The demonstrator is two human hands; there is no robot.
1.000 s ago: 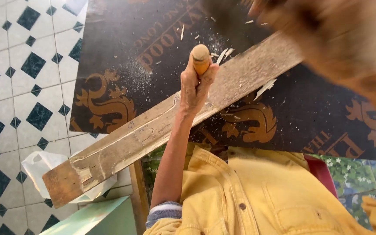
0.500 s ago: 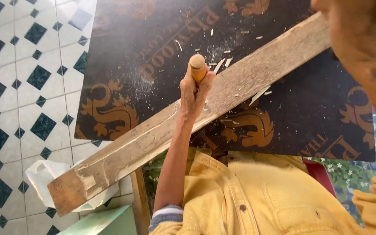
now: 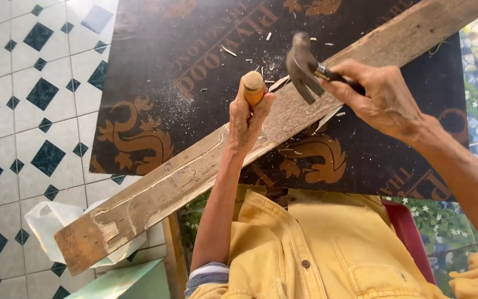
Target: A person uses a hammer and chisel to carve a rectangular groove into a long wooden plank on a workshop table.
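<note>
Two hands busy | your left hand point(image 3: 248, 119) clenches the wooden chisel handle point(image 3: 253, 87) upright on the plank point(image 3: 195, 171) mid-board point(image 3: 139, 66) | your right hand point(image 3: 380, 99) wraps the hammer point(image 3: 304, 67) just beside it.

Makeshift home woodworking spot, dark printed plywood sheet point(image 3: 206, 83) serving as bench, wood chips point(image 3: 229, 51) and sawdust at 12 o'clock, weathered plank point(image 3: 195, 177), patterned floor tiles point(image 3: 23, 105) at 9 o'clock

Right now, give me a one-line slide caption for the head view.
Left hand grips a wooden-handled chisel on a plank; right hand holds a hammer beside it.
</note>
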